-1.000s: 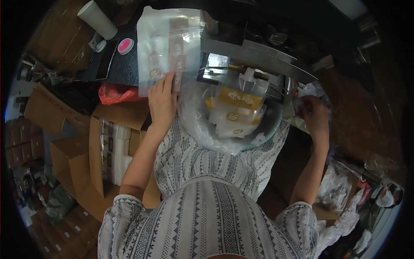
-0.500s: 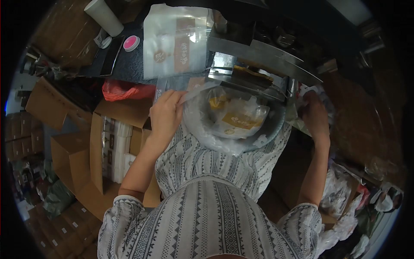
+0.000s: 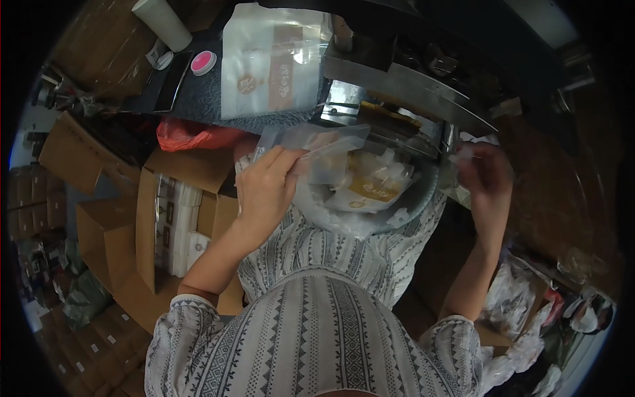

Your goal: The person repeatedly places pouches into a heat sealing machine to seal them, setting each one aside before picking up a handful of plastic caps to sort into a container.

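Note:
My left hand (image 3: 268, 188) is closed on a clear plastic bag (image 3: 334, 155), which reaches out to the right above a round basin (image 3: 428, 198). Inside that basin, on my lap, lie printed pouches (image 3: 374, 188) with a tan label, among crumpled clear plastic. To the right of the basin is my right hand (image 3: 488, 175), its fingers bent together and partly blurred. Something small and whitish shows at its fingertips; I cannot make out what it is. Behind the basin stands a metal machine (image 3: 423, 86) with a long bar.
A stack of flat printed bags (image 3: 271, 66) lies on the dark tabletop, beside a pink-topped round tin (image 3: 203, 62), a phone (image 3: 173, 83) and a white cup (image 3: 162, 25). An opened cardboard box (image 3: 149, 231) stands at left, under a red bag (image 3: 198, 134). Plastic bags (image 3: 512, 298) fill the right.
My left hand has moved right and slightly down, bringing the clear bag over the basin. My right hand has risen slightly from the whitish plastic, with something small at its fingertips.

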A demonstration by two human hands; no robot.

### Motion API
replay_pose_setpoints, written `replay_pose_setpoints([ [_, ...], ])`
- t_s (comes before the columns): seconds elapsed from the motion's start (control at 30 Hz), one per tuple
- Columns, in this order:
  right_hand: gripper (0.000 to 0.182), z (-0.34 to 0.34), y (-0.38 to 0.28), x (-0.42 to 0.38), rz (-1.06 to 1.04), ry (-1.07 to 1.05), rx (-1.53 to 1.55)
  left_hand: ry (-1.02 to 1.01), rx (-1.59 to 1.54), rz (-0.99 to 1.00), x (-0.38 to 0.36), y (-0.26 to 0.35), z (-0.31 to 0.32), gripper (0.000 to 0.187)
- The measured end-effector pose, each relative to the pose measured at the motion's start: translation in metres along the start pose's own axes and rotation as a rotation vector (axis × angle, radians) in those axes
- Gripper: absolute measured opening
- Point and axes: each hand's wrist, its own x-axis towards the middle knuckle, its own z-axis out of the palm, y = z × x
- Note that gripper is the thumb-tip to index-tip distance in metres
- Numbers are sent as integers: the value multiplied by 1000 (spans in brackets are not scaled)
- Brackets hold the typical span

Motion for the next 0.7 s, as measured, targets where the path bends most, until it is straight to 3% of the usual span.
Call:
replay_pose_setpoints([
  [0.07, 19, 29, -10, -13, -215, -207, 269, -8, -24, 39, 3, 10, -4, 18],
  [0.17, 20, 53, -17, -20, -332, -343, 91, -77, -115, 99, 1, 15, -2, 16],
  [0.23, 20, 61, -18, -22, -250, -415, 180, -142, -185, 125, -3, 14, 6, 15],
  [0.3, 20, 66, -13, -20, -164, -481, 266, -334, -374, 47, -8, 10, 20, 11],
  [0.33, 21, 67, -7, -16, -142, -412, 259, -337, -375, 49, -6, 14, 23, 11],
  [0.4, 22, 66, -2, -13, -125, -346, 251, -654, -719, -372, 2, 20, 33, 15],
  [0.47, 23, 58, 1, -9, -302, -67, 44, -674, -821, -482, 17, 17, 52, 19],
  [0.5, 23, 51, 2, -8, -304, -69, 43, -696, -922, -594, 26, 15, 62, 24],
  [0.57, 23, 31, 2, -10, -392, -31, -262, -659, -1081, -668, 42, 19, 78, 26],
  [0.6, 23, 24, 1, -11, -392, -32, -263, -619, -1238, -739, 46, 20, 82, 29],
  [0.7, 17, 4, 10, -4, -219, 141, -444, -665, -1213, -875, 55, 24, 75, 29],
])
